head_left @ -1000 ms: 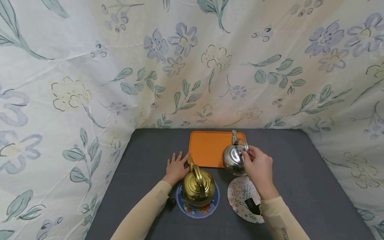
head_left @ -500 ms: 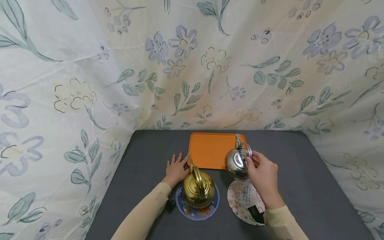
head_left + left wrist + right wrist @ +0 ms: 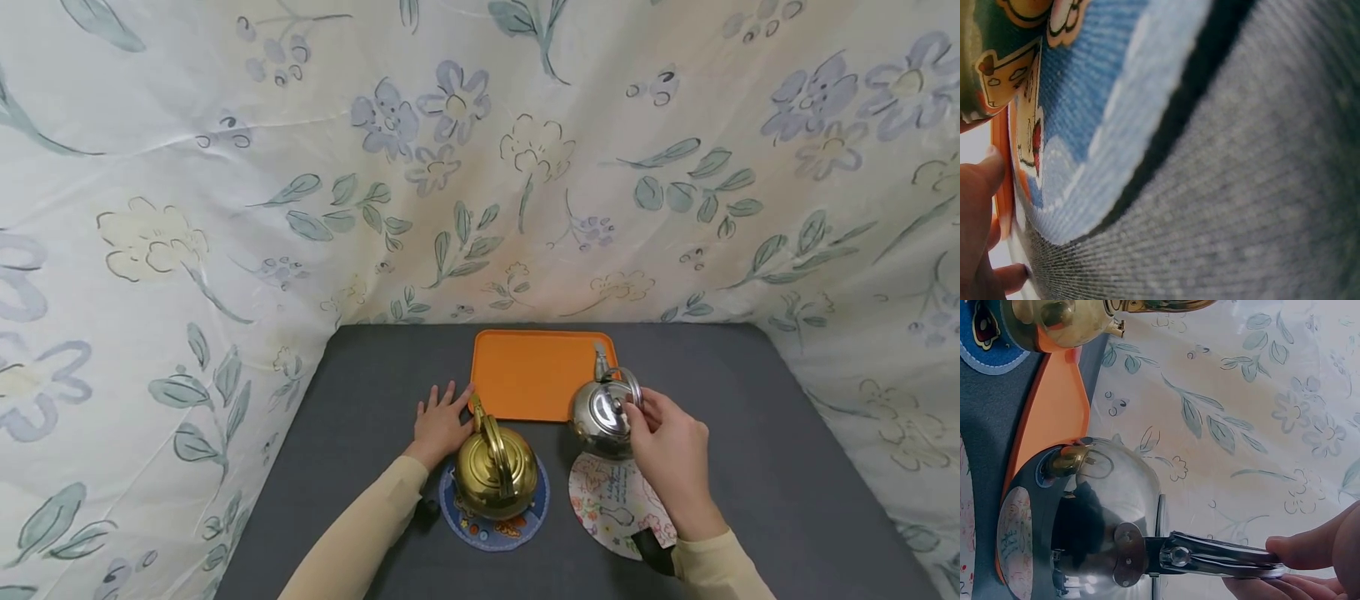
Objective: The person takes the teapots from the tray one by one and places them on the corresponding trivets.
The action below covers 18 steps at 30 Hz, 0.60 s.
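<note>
My right hand (image 3: 673, 454) grips the looped handle (image 3: 1222, 555) of a silver kettle (image 3: 603, 425), thumb on one side and fingers on the other. In the head view the kettle overlaps the orange tray's (image 3: 517, 375) near right corner and the far rim of a round pink floral mat (image 3: 617, 504). My left hand (image 3: 441, 427) lies with fingers spread, its fingertips at the tray's near left corner. Right beside it, a gold kettle (image 3: 497, 475) sits on a round blue mat (image 3: 498, 533); the blue mat's pale stitched edge (image 3: 1141, 125) fills much of the left wrist view.
A dark grey cloth (image 3: 375, 383) covers the table. Floral curtains (image 3: 540, 208) hang behind it and at both sides. Something small and black (image 3: 427, 510) lies left of the blue mat.
The silver kettle has moved right and toward me in my right hand, uncovering more of the tray. My left hand, the gold kettle and both mats have stayed put.
</note>
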{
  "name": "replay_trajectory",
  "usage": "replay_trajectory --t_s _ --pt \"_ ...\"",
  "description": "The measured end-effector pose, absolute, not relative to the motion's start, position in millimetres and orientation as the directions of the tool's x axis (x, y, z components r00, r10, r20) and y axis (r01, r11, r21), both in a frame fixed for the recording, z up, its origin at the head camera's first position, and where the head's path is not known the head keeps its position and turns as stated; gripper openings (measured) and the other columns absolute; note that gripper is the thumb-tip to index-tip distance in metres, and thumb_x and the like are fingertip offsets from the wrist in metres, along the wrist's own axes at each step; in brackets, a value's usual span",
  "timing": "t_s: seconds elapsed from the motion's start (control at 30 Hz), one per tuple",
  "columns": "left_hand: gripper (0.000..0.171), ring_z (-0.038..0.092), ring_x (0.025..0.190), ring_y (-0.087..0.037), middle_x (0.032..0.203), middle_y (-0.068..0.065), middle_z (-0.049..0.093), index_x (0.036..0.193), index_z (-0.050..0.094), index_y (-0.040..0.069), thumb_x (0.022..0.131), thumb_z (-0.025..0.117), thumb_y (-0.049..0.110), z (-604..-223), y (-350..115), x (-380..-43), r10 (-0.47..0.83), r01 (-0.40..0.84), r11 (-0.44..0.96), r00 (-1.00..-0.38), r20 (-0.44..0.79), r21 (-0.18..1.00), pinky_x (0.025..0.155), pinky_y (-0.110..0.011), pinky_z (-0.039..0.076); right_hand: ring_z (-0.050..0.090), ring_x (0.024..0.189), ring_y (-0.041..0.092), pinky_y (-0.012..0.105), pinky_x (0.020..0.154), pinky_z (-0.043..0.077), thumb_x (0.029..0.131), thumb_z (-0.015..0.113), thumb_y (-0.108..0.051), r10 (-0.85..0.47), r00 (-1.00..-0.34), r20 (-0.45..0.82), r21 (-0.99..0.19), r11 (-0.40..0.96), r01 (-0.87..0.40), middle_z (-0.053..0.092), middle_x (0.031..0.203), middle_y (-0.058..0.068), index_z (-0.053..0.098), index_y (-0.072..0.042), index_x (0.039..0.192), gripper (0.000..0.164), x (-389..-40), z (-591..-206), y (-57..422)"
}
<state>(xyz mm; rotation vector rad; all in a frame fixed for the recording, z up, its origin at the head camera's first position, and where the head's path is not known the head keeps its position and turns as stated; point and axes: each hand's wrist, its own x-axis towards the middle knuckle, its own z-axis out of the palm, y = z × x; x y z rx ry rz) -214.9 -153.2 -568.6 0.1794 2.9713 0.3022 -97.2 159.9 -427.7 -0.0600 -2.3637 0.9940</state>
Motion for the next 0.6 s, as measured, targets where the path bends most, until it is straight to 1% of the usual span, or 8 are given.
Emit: replay_trajectory --t_s 0.07,0.3,0.6 --pt "0.068 0.015 0.155 -0.039 0.168 -0.005 0.023 0.16 0.024 0.043 0.1 0.055 0.053 -569.1 -153.2 -214.1 0.136 0.108 0.973 -0.982 -0.131 0.205 0.12 -0.064 0.021 0.076 0.081 0.037 0.047 0.066 0.059 0.088 0.075 -0.002 0.256 -0.833 0.491 -0.67 0.722 -0.172 0.075 0.098 0.027 0.07 0.012 0.115 0.03 -93.8 -429.5 162.1" --pt "0.07 0.019 0.154 -0.042 0.167 -0.008 0.027 0.16 0.028 0.039 0.098 0.057 0.057 -567.3 -152.3 -212.5 0.14 0.117 0.97 -0.985 -0.097 0.212 0.118 -0.066 0.024 0.076 0.082 0.038 0.048 0.068 0.058 0.091 0.072 -0.002 0.244 -0.843 0.479 -0.665 0.728 -0.168 0.075 0.099 0.027 0.068 0.014 0.117 0.031 -86.2 -431.0 166.9" --pt "0.07 0.016 0.155 -0.04 0.168 -0.006 0.024 0.16 0.025 0.041 0.099 0.055 0.057 -566.0 -152.4 -214.8 0.145 0.115 0.968 -0.982 -0.124 0.223 0.12 -0.064 0.021 0.076 0.083 0.038 0.048 0.068 0.058 0.09 0.073 -0.002 0.256 -0.847 0.466 -0.667 0.731 -0.146 0.075 0.099 0.027 0.068 0.014 0.116 0.031 -77.7 -434.0 170.7"
